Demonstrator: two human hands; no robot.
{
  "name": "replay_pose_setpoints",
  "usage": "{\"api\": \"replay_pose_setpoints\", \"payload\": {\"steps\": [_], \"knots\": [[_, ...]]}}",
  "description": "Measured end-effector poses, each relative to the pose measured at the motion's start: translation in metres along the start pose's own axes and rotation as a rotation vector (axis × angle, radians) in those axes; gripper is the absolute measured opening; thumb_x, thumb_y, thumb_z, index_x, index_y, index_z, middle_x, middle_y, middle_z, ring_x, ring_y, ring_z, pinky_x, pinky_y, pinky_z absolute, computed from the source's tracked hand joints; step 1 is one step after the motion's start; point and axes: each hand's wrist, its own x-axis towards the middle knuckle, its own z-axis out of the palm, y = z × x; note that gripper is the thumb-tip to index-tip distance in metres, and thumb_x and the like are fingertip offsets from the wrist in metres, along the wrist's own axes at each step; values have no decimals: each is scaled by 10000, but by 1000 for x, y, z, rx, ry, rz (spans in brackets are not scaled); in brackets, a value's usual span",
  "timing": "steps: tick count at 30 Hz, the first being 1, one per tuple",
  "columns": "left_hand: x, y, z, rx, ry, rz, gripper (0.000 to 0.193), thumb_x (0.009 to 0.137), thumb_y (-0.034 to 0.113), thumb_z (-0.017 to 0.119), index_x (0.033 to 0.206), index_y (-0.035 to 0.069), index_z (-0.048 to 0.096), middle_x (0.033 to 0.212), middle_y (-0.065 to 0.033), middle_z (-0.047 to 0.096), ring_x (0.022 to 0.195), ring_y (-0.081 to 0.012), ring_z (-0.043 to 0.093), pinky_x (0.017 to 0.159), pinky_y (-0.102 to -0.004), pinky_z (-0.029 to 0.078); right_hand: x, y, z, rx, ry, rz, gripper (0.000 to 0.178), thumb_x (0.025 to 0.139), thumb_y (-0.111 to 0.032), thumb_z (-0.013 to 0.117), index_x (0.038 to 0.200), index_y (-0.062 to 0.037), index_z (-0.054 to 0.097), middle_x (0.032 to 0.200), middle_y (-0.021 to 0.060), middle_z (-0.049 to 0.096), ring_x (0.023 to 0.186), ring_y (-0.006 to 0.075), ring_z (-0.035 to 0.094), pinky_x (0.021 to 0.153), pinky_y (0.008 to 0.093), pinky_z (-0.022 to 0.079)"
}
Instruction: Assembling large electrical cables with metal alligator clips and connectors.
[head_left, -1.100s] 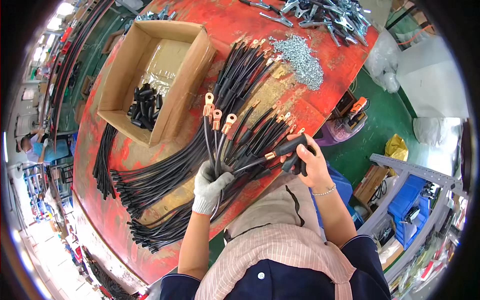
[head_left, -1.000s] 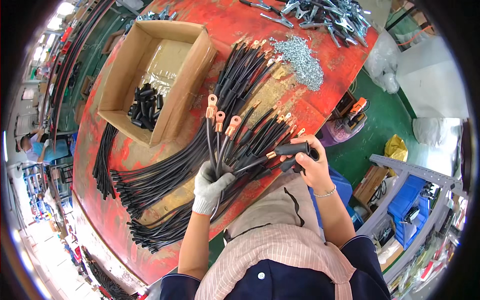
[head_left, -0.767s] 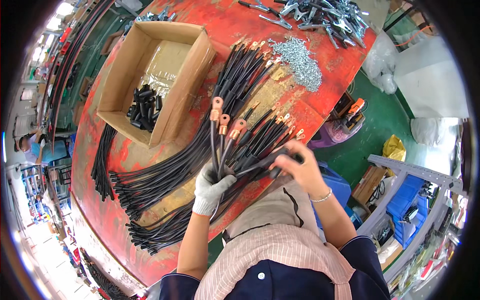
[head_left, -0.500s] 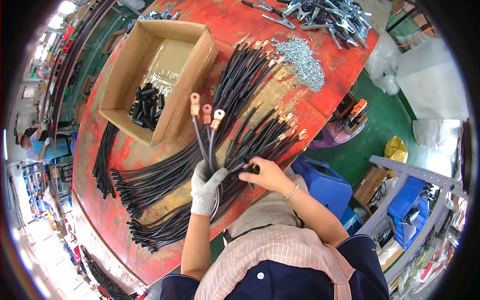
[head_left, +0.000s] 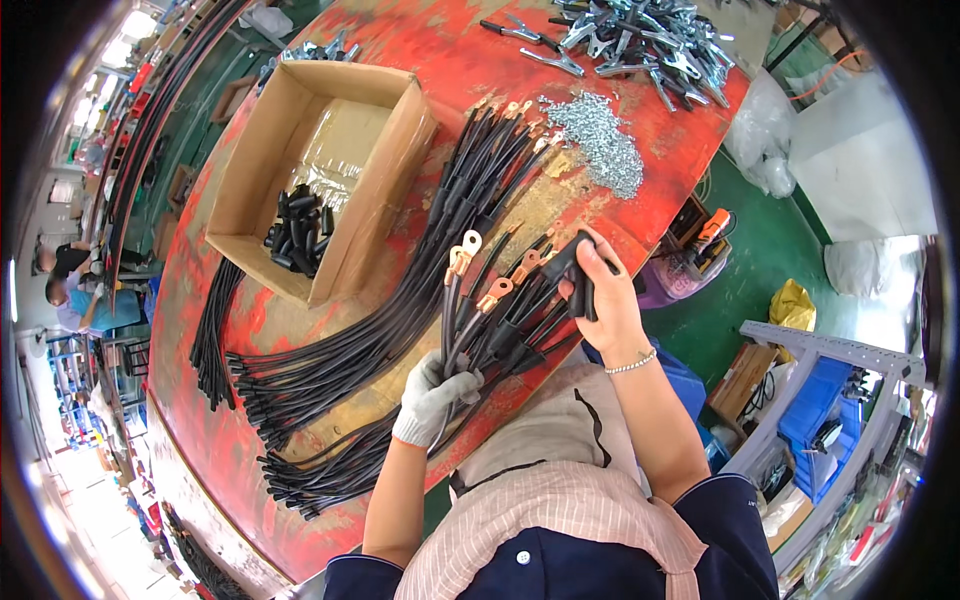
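My left hand (head_left: 436, 392), in a pale grey knit glove, is closed around several black cables (head_left: 449, 325). Copper ring terminals (head_left: 498, 290) cap their upper ends. Off to the right, my bare right hand (head_left: 612, 305) grips black tubular sleeves (head_left: 578, 268) between thumb and fingers; how many is hard to tell. Just below and left of that hand, more black sleeves (head_left: 508, 340) sit on cables. Beyond lies a long bundle of black cables (head_left: 400, 285), curving across the table with terminals at its far end.
A cardboard box (head_left: 365, 235) at the left holds loose black sleeves (head_left: 297, 225). Farther back are a heap of small silvery parts (head_left: 600, 145) and a pile of metal clamps (head_left: 650, 45). All rest on the worn red table (head_left: 450, 60). Another person (head_left: 80, 300) works far left.
My right hand has moved right and up, away from the left, and now grips black sleeves. My left hand has shifted right and slightly down, tilting the cables rightward.
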Motion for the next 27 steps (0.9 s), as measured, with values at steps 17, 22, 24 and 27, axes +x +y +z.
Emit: {"api": "replay_pose_setpoints", "payload": {"steps": [17, 22, 24, 27], "knots": [[-6, 6, 0, -105, -48, -65, 260, 757, -76, 669, 989, -13, 570, 843, -169, 663, 660, -203, 613, 603, -304, 499, 5, -13, -7, -20, -181, -81, 278, 892, -138, 697, 1135, -60, 586, 972, 45, 649, 740, 119, 563, 644, 256, 475], [-3, 5, -1, -22, -53, -66, 261, 767, -46, 692, 994, -20, 567, 863, -157, 668, 687, -191, 620, 624, -298, 505, 2, -32, -8, -540, -262, -181, 310, 810, -52, 766, 1076, -39, 607, 944, 11, 635, 782, 77, 558, 700, 230, 466], [-2, 6, 4, 52, -24, -66, 262, 776, -24, 706, 998, -21, 567, 873, -150, 670, 707, -184, 627, 644, -296, 512, -4, -27, -1, -564, -217, -158, 290, 765, -70, 815, 944, -54, 589, 892, -27, 595, 831, 49, 550, 745, 215, 450], [3, 5, 9, 139, 32, -54, 276, 791, 6, 719, 1025, -17, 574, 910, -120, 674, 776, -169, 638, 711, -290, 520, -7, -5, -11, -807, -303, -305, 343, 715, -126, 853, 937, -51, 603, 892, -18, 603, 849, 75, 544, 806, 257, 444]]}}
